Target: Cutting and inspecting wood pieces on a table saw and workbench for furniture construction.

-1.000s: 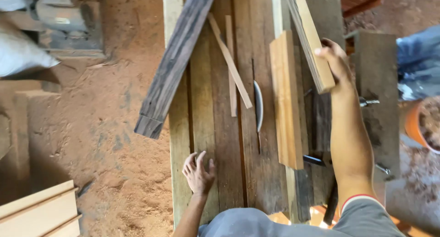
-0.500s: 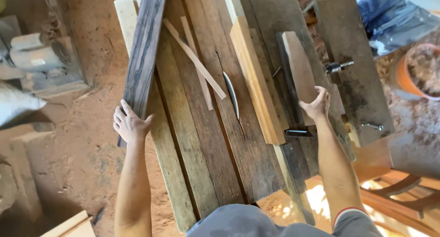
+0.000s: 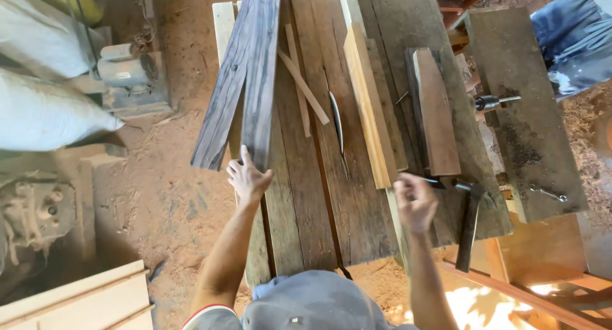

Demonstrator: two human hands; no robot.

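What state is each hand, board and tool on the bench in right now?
left hand: open, fingers on dark plank's end
right hand: blurred, empty as far as visible
dark plank: flat, overhanging bench
light board: lying flat
brown block: lying flat
hammer: lying untouched

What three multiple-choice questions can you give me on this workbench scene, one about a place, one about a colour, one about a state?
1. Where does the left hand rest?
A. on the near end of the dark grey plank
B. on the hammer
C. on the white sack

2. What colour is the long board at the middle of the workbench?
A. blue
B. pale yellow-tan
C. black

3. How is the right hand?
A. flat on the bench
B. gripping a saw
C. raised above the bench edge, blurred, near the hammer

Answers: 1 A, fingers lie on the plank's end; 2 B, it is light fresh wood; 3 C, it is lifted and smeared.
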